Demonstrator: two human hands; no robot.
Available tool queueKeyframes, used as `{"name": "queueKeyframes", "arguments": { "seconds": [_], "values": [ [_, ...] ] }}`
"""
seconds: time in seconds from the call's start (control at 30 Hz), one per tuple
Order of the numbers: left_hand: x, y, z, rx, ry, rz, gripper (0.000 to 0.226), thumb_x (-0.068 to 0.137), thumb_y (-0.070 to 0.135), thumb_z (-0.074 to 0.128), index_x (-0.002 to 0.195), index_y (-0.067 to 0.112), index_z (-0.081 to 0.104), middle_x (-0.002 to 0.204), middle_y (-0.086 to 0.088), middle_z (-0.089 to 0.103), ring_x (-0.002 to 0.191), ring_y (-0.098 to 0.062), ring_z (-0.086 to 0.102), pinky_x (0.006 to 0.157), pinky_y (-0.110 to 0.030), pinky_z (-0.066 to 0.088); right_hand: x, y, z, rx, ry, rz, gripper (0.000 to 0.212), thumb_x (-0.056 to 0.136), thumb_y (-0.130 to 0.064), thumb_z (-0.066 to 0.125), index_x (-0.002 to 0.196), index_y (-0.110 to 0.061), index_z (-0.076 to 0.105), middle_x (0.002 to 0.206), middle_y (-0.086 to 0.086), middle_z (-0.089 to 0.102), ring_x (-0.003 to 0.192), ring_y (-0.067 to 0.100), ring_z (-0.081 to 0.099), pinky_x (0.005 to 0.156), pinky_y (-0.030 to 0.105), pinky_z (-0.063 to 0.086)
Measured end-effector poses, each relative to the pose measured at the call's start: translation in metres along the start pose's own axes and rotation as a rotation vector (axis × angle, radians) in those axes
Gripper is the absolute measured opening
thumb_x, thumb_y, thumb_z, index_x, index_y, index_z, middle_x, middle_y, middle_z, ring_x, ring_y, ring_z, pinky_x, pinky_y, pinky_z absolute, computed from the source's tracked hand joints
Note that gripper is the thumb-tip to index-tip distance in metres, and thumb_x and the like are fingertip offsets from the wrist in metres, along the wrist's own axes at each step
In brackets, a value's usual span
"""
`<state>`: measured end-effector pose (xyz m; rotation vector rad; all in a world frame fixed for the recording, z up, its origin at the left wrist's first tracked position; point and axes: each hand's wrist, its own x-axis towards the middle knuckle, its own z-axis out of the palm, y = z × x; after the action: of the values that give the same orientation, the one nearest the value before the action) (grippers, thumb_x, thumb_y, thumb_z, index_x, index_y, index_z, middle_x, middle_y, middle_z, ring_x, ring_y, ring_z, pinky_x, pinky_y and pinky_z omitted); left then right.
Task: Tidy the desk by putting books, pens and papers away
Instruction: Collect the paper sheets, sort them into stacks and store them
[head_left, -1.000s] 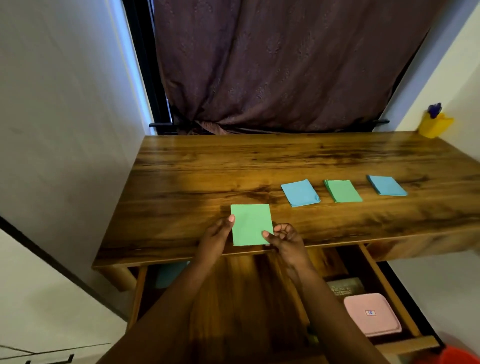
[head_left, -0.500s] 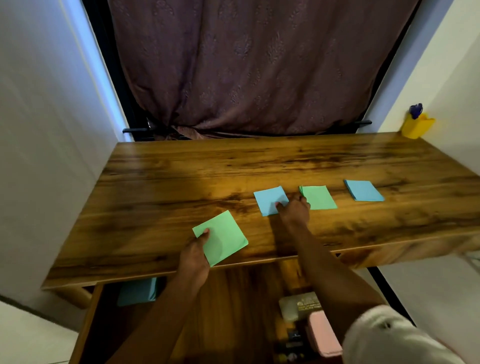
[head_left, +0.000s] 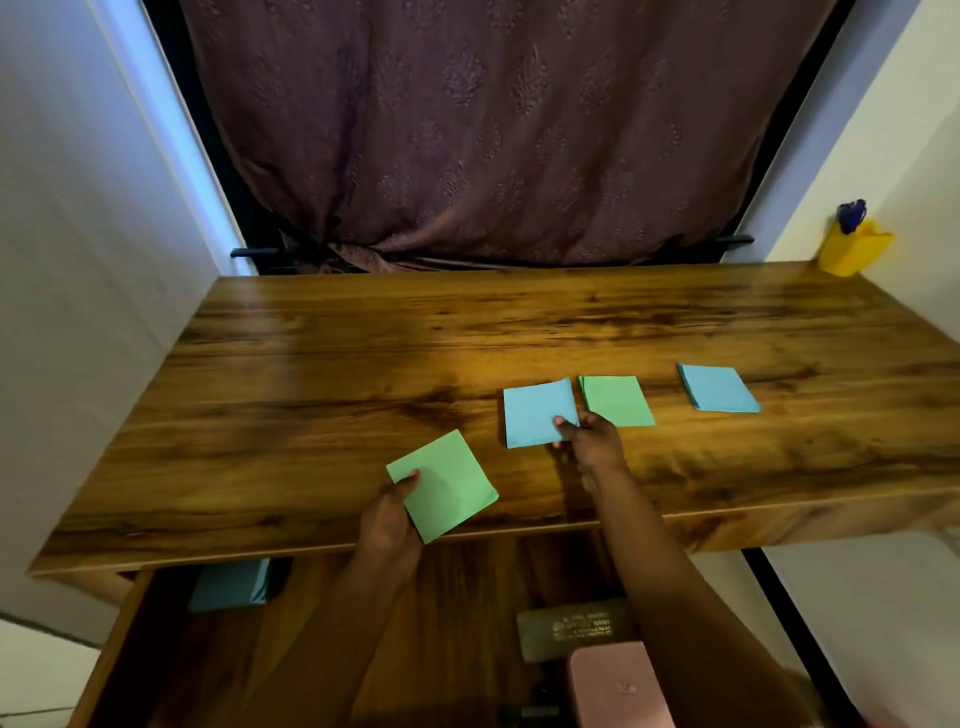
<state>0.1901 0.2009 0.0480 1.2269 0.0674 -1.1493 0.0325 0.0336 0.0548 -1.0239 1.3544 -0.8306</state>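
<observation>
Looking down through the head camera, a wooden table (head_left: 363, 353) stands against a dark patterned curtain (head_left: 493, 130).

The left hand (head_left: 389, 525) holds a green pad (head_left: 447, 486) at the near edge of the table. The thumb lies on top by the pad's left corner, and the other fingers are hidden beneath. The pad sits askew, and its near corner juts past the table's edge.

The right hand (head_left: 592, 441) reaches further in and pinches the near right corner of a blue pad (head_left: 537, 413), thumb on top. I cannot tell whether that pad lies flat or is slightly lifted.

Just right of it, nearly touching, a second green pad (head_left: 615, 400) lies flat. Well apart to the right lies another blue pad (head_left: 717, 388).

At the far right corner, against the wall, a yellow holder (head_left: 854, 252) has bluish pens (head_left: 851, 213) standing in it.

Under the table's near edge a drawer (head_left: 467, 597) is open. A blue paper stack (head_left: 231, 584) sits in its far left corner, half under the tabletop. On the right a dark flat case (head_left: 571, 629) lies with a pink case (head_left: 618, 686) just in front of it. The right forearm partly covers both cases.
</observation>
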Motion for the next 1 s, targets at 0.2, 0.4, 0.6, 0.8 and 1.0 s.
{"name": "queueKeyframes", "arguments": {
  "seconds": [0.2,0.4,0.6,0.8,1.0],
  "values": [
    [-0.006,-0.021,0.033,-0.026,-0.071,-0.033,0.030,0.093,0.020,0.054,0.121,0.009,0.053,0.103,-0.012,0.065,0.087,-0.027,0.061,0.070,-0.038,0.048,-0.063,0.004,-0.034,0.025,-0.207,-0.117,0.010,0.086,-0.011,0.065,0.094,-0.017,0.060,0.086,0.002,0.069,0.058,0.007,0.062,0.047,0.017,0.042],
    [-0.009,-0.046,0.065,0.023,-0.089,0.023,0.030,0.092,0.019,0.057,0.120,0.008,0.056,0.109,-0.012,0.066,0.089,-0.027,0.063,0.075,-0.040,0.051,-0.068,0.026,-0.037,-0.329,-0.214,-0.271,0.035,0.084,-0.021,0.069,0.115,-0.008,0.057,0.106,0.008,0.068,0.081,0.012,0.068,0.055,0.021,0.054],
    [-0.012,-0.064,0.079,0.078,-0.057,0.086,0.024,0.094,0.017,0.054,0.117,0.010,0.054,0.100,-0.010,0.065,0.083,-0.025,0.061,0.069,-0.037,0.049,-0.064,0.031,-0.059,-0.759,-0.099,-0.475,0.053,0.084,-0.042,0.063,0.131,-0.021,0.050,0.126,0.001,0.048,0.114,0.017,0.051,0.088,0.030,0.046],
    [-0.025,-0.066,0.091,0.321,-0.089,0.301,0.016,0.096,0.024,0.050,0.112,0.021,0.054,0.096,0.000,0.063,0.083,-0.015,0.060,0.060,-0.026,0.052,-0.044,0.025,-0.070,-0.569,-0.185,-0.413,0.036,0.089,-0.030,0.061,0.123,-0.021,0.060,0.119,-0.002,0.065,0.106,0.014,0.061,0.086,0.035,0.055],
    [-0.013,-0.045,0.090,0.880,-0.231,0.669,0.032,0.094,0.047,0.041,0.120,0.030,0.044,0.111,0.002,0.060,0.101,-0.011,0.058,0.083,-0.035,0.053,-0.028,0.004,-0.078,-0.323,-0.112,-0.513,0.021,0.082,-0.016,0.070,0.104,-0.017,0.069,0.099,-0.006,0.069,0.091,0.000,0.061,0.071,0.018,0.054]
  ]
}}
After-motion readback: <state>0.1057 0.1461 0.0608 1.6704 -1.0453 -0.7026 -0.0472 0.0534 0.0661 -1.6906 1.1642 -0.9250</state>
